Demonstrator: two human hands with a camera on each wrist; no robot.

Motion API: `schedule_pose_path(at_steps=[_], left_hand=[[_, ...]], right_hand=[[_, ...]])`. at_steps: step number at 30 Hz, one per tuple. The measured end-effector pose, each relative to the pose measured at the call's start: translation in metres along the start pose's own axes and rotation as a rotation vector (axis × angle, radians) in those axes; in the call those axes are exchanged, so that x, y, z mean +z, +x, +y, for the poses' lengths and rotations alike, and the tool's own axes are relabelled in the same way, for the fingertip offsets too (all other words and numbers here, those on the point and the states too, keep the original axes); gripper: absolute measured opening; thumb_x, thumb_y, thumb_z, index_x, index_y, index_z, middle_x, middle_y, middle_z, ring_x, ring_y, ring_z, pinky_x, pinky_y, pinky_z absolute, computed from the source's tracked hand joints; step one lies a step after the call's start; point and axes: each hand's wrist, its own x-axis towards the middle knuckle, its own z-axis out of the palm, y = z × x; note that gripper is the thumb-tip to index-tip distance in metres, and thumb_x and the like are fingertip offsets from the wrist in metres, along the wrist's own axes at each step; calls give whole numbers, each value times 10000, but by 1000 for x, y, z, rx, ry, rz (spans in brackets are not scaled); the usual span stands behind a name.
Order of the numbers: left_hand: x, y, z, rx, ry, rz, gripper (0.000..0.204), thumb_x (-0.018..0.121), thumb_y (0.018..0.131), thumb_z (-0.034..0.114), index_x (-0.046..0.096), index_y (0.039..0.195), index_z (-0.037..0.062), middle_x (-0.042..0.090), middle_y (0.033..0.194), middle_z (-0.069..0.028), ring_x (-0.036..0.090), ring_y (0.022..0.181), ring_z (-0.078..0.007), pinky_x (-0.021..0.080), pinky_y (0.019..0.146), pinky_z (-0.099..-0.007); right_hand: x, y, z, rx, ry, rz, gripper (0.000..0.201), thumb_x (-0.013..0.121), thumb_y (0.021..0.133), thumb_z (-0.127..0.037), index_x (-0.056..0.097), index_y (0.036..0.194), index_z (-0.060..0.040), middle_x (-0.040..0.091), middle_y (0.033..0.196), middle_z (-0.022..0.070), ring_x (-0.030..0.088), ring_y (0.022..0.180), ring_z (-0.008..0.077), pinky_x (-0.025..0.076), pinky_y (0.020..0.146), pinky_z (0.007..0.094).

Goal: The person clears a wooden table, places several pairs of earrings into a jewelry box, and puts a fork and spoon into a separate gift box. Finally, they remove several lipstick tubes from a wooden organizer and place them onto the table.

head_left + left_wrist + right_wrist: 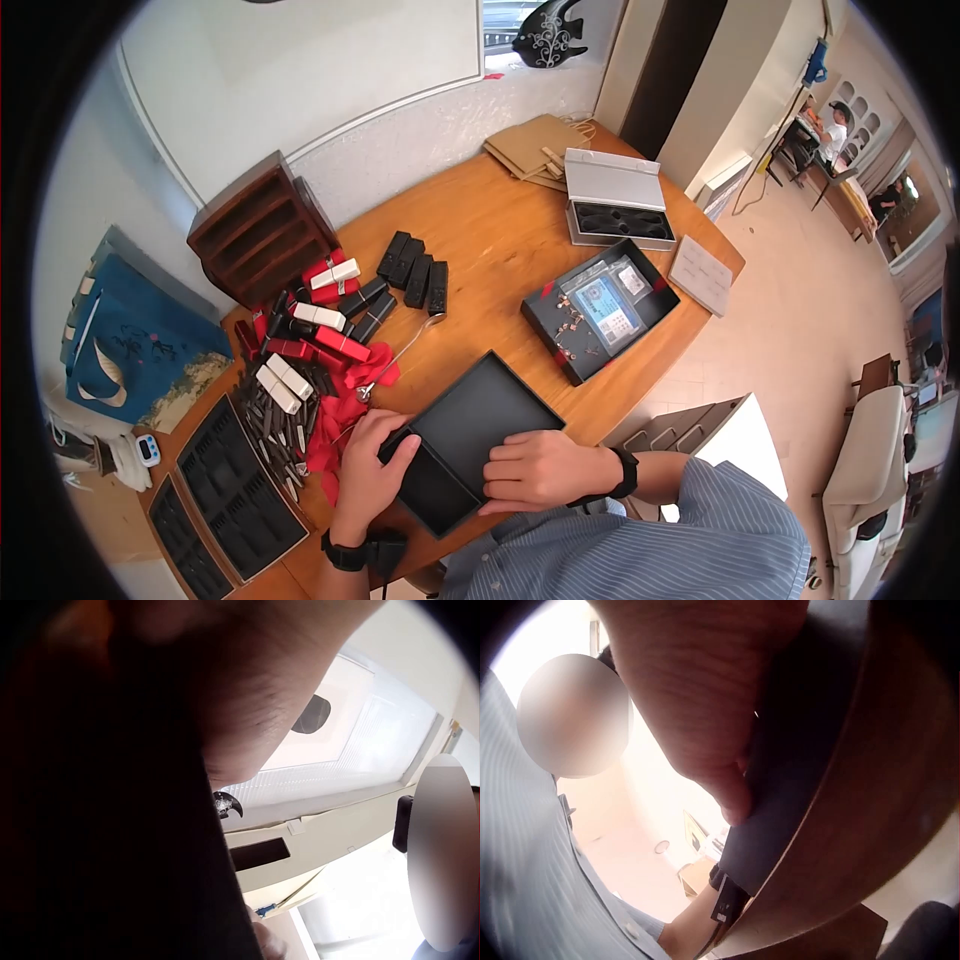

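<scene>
A black rectangular box (485, 405), without a lid and split by a divider into a larger and a smaller compartment, lies tilted across the table's front edge. My left hand (372, 468) grips its left rim, the thumb over the inside of the smaller compartment. At the opposite side my right hand (540, 470) holds the right wall, with the fingers bent over the rim. The dark box wall (802, 772) fills much of the right wrist view, the right hand (697, 697) against it. In the left wrist view the left hand (262, 697) shows close up beside a dark surface.
Red ribbon (335, 430), several small red, white and black boxes and dark sticks crowd the left. Behind them stands a brown wooden rack (262, 228). Black trays (240, 490) lie front left. Another black box (560, 345) holds packets and small trinkets, near a silver case (615, 190).
</scene>
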Motion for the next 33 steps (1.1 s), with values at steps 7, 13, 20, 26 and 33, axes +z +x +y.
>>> schedule_pose_path(at_steps=[7,13,20,26,33], left_hand=[[-16,-3,-11,-73,-507,-113,300,659,908,59,699,1197,-13,685,1267,-121,621,1192,-232,437,1052,-356],[-26,-2,-15,-69,-503,-289,465,663,902,66,602,1359,9,607,1407,-130,548,1320,-230,376,1136,-364],[-24,-1,-18,-42,-632,-441,607,681,907,99,476,1470,0,451,1551,-146,406,1444,-246,283,1199,-377],[-19,-3,-25,-51,-688,-444,679,677,908,85,392,1519,4,394,1586,-138,369,1467,-249,292,1197,-384],[-9,-7,-10,73,-357,-335,768,658,820,-12,387,1534,74,388,1568,-91,461,1351,-239,396,1079,-339]], right_hand=[[5,7,-6,-50,-32,-26,299,796,853,-311,616,756,-93,502,717,4,532,634,151,395,522,276],[5,11,-5,-51,49,-67,320,815,830,-337,614,739,-105,501,696,-4,525,610,150,397,522,276],[1,16,-2,-58,122,-75,375,828,812,-359,574,681,-116,462,665,-4,502,587,170,382,507,294],[-12,16,5,-34,210,-104,454,805,838,-335,506,590,-97,460,638,19,498,603,202,404,534,327],[-13,26,17,-30,309,-11,375,839,805,-225,544,631,-70,532,696,39,555,697,229,423,624,349]])
